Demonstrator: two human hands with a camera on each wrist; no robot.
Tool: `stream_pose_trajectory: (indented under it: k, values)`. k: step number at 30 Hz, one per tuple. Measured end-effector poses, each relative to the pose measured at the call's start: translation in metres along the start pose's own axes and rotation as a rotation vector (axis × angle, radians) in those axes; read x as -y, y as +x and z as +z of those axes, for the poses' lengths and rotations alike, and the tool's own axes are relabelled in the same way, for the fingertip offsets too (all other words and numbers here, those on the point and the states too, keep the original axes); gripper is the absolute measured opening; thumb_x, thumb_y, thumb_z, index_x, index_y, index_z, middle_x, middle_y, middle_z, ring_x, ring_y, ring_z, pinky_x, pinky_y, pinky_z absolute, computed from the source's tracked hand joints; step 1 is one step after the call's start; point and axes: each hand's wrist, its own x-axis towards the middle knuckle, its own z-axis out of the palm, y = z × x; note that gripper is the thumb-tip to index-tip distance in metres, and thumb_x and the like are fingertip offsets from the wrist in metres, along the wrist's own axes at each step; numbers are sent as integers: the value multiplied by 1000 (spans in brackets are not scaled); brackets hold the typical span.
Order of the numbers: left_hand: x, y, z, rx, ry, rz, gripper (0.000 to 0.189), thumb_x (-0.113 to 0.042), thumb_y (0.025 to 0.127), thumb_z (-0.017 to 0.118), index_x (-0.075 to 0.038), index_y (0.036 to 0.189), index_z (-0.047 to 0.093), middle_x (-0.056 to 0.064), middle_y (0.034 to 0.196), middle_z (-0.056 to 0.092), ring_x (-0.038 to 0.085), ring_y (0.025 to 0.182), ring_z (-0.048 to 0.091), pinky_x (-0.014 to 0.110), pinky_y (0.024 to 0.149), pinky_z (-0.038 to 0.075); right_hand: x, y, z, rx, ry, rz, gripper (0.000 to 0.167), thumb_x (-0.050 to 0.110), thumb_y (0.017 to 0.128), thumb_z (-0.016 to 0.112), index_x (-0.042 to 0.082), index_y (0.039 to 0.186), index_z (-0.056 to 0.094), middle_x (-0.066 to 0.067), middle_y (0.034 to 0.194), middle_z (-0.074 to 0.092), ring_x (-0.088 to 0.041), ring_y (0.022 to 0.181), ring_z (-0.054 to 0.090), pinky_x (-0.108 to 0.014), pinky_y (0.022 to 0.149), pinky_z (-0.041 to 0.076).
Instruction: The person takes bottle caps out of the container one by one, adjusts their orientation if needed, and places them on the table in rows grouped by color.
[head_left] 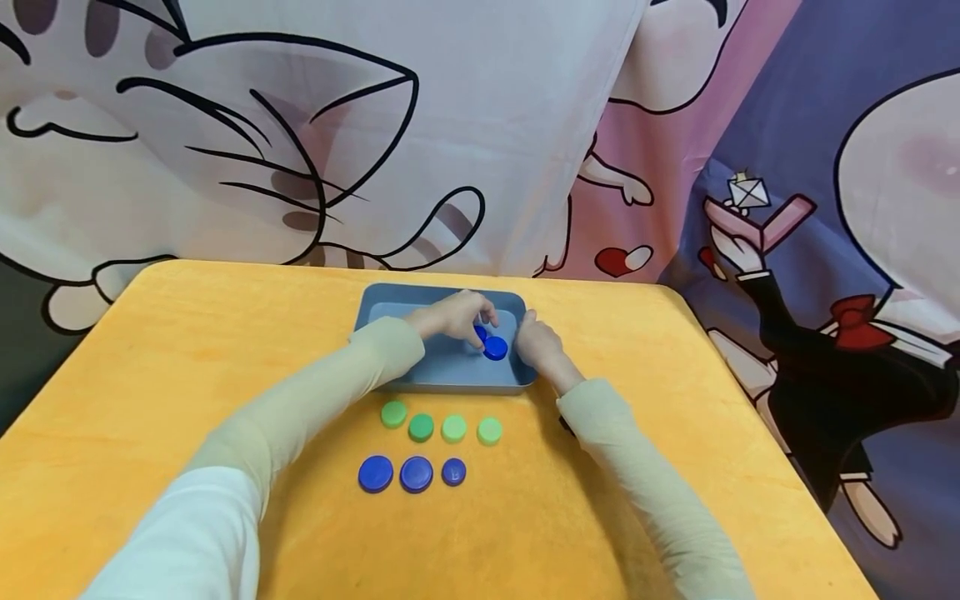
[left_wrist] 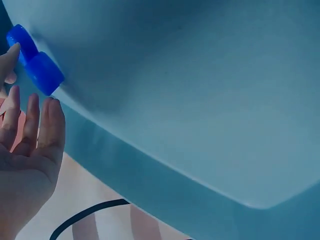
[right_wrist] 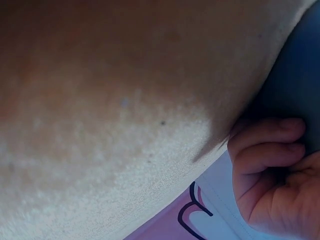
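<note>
A grey-blue tray (head_left: 427, 362) lies toward the far side of the table. My left hand (head_left: 457, 315) reaches into it, fingers spread over two blue bottle caps. The nearer cap (head_left: 495, 348) lies flat on the tray floor; the other cap (head_left: 481, 332) is partly covered by the hand. In the left wrist view, the thumb of that hand (left_wrist: 32, 150) overlaps one cap (left_wrist: 26, 39), while the fingers extend just short of the second cap (left_wrist: 45, 72). My right hand (head_left: 538, 342) grips the tray's right rim, its fingers curled in the right wrist view (right_wrist: 272, 175).
In front of the tray, several green caps (head_left: 453, 428) form a row on the yellow tablecloth (head_left: 570, 517). Nearer me is a row of three blue caps (head_left: 416, 474), the right one smaller. A cartoon-printed curtain (head_left: 480, 125) hangs behind the table.
</note>
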Motion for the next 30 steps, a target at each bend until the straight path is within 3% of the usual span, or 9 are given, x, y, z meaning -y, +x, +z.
stream_pose_trajectory:
  k: [6, 14, 21, 30]
  values:
    - [8, 3, 8, 15, 1, -35, 40, -16, 73, 84, -8, 109, 67, 10, 113, 67, 23, 108, 60, 34, 98, 48, 2, -2, 0, 11, 2, 8, 49, 20, 104, 33, -5, 145, 24, -24, 112, 63, -31, 96, 64, -41, 84, 55]
    - [15, 6, 10, -6, -43, -62, 36, -18, 73, 84, -6, 105, 70, 8, 104, 70, 20, 99, 62, 31, 90, 51, 1, -1, 0, -2, 16, 3, 46, 20, 104, 31, -5, 142, 27, -24, 111, 63, -31, 94, 64, -41, 83, 55]
    - [16, 5, 11, -16, -80, -86, 33, -18, 75, 83, -6, 103, 72, 8, 101, 73, 18, 94, 65, 29, 87, 53, 0, 0, 1, -9, 19, 0, 44, 21, 104, 30, -5, 140, 29, -24, 107, 64, -31, 90, 65, -41, 81, 55]
    - [10, 2, 9, -34, -24, -86, 32, -17, 75, 82, -6, 103, 73, 8, 104, 72, 19, 97, 65, 30, 88, 53, -1, 0, 1, -11, 39, 0, 42, 22, 105, 28, -4, 138, 30, -23, 105, 63, -30, 88, 64, -40, 79, 55]
